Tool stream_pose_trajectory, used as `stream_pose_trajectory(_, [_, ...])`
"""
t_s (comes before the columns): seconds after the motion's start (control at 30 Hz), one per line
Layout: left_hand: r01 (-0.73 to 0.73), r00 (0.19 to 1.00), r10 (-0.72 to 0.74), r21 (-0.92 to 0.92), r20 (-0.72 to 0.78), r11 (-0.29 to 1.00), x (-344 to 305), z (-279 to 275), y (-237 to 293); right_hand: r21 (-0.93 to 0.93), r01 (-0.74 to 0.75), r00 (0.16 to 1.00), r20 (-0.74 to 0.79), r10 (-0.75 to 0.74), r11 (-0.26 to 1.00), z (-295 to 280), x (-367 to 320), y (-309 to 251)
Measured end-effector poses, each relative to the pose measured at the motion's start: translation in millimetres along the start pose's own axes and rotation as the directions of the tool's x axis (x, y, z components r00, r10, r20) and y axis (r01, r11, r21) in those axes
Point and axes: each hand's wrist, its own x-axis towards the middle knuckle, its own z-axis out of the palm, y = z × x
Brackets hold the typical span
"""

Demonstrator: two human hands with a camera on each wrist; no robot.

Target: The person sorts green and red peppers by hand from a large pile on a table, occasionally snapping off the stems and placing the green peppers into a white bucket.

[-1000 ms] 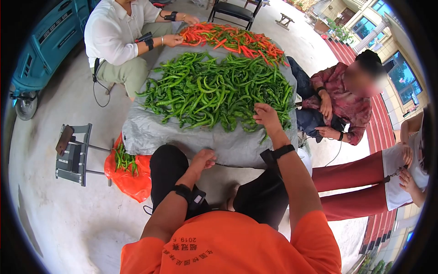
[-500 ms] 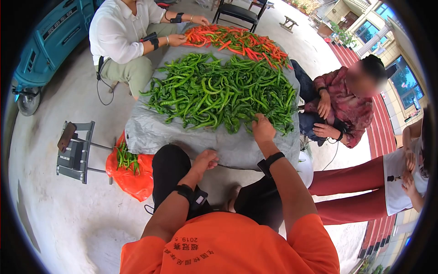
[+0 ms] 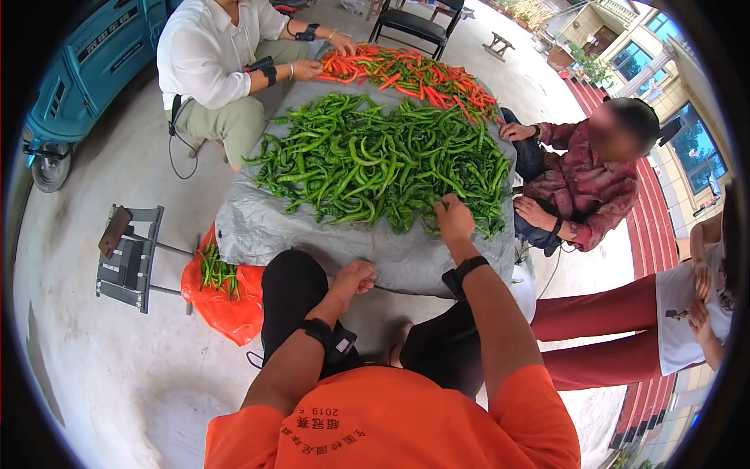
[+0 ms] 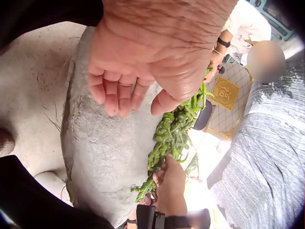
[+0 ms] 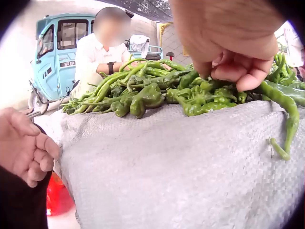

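Green peppers (image 3: pixel 367 160) lie in a wide pile on a grey sheet (image 3: pixel 258 227) over the table, red ones (image 3: pixel 422 74) behind them. At the pile's near edge, right of centre, my right hand (image 3: pixel 455 220) reaches down with bent fingers touching the peppers. The right wrist view has that hand (image 5: pixel 233 47) over green peppers (image 5: pixel 205 98); whether it pinches one is hidden. My left hand (image 3: pixel 353 280) hovers by the sheet's near edge, palm turned inward, fingers loosely bent, holding nothing; in the left wrist view this hand (image 4: pixel 143 62) is empty.
An orange bag (image 3: pixel 234 305) with green peppers and a folding stool (image 3: pixel 133 258) stand at the left. One person (image 3: pixel 211 62) sits at the far left, another (image 3: pixel 586 172) at the right, and someone (image 3: pixel 625 320) stands near the right edge. A black chair (image 3: pixel 414 28) is behind.
My right hand came down and slightly left onto the pile's near edge. The left hand barely moved. The person on the right stretched a hand to the table's edge.
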Motion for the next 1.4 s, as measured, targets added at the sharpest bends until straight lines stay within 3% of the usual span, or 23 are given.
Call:
stream_pose_trajectory(0.17, [0.005,1.0,-0.005,0.005,-0.002,1.0,-1,0,0,0.239,0.005,0.975,-0.217,0.049,0.971,-1,8,8])
stream_pose_trajectory(0.27, [0.01,1.0,-0.01,0.004,0.01,1.0,-1,1,1,0.234,0.016,0.981,-0.19,0.03,0.972,-14,10,6])
stream_pose_trajectory(0.47, [-0.011,1.0,0.011,-0.002,0.014,1.0,-2,2,1,0.485,0.023,0.975,-0.204,0.087,0.874,-37,16,-10])
stream_pose_trajectory(0.57, [-0.015,1.0,0.015,-0.005,0.006,1.0,-3,1,0,0.686,-0.303,0.953,0.233,0.196,0.662,-45,28,-20])
stream_pose_trajectory(0.67, [-0.009,1.0,0.009,-0.005,0.001,1.0,-2,0,2,0.31,0.027,0.994,0.095,-0.059,0.95,-21,28,3])
stream_pose_trajectory(0.7, [-0.012,1.0,0.012,-0.01,0.001,1.0,-2,-1,2,0.167,0.119,0.988,0.079,-0.133,0.979,-19,20,7])
stream_pose_trajectory(0.8, [-0.009,1.0,0.01,-0.017,0.004,1.0,-2,-1,1,-0.094,0.206,0.974,0.112,-0.195,0.974,-11,-1,13])
stream_pose_trajectory(0.9, [0.002,1.0,-0.002,-0.003,0.007,1.0,0,2,1,-0.144,0.241,0.97,0.06,-0.234,0.96,-8,-21,15])
stream_pose_trajectory(1.0, [0.004,1.0,-0.005,0.018,0.005,1.0,0,3,1,-0.127,0.183,0.981,0.084,-0.173,0.975,-2,-24,13])
stream_pose_trajectory(1.1, [0.001,1.0,-0.001,0.012,0.003,1.0,0,2,1,-0.019,0.221,0.975,0.034,-0.22,0.975,9,-20,24])
stream_pose_trajectory(1.3, [0.004,1.0,-0.004,0.017,0.0,1.0,-5,3,4,0.064,0.161,0.985,-0.075,-0.156,0.985,8,-21,35])
stream_pose_trajectory(1.4, [0.0,1.0,0.0,0.015,0.0,1.0,-4,3,4,0.188,0.202,0.979,-0.055,-0.195,0.961,9,-21,45])
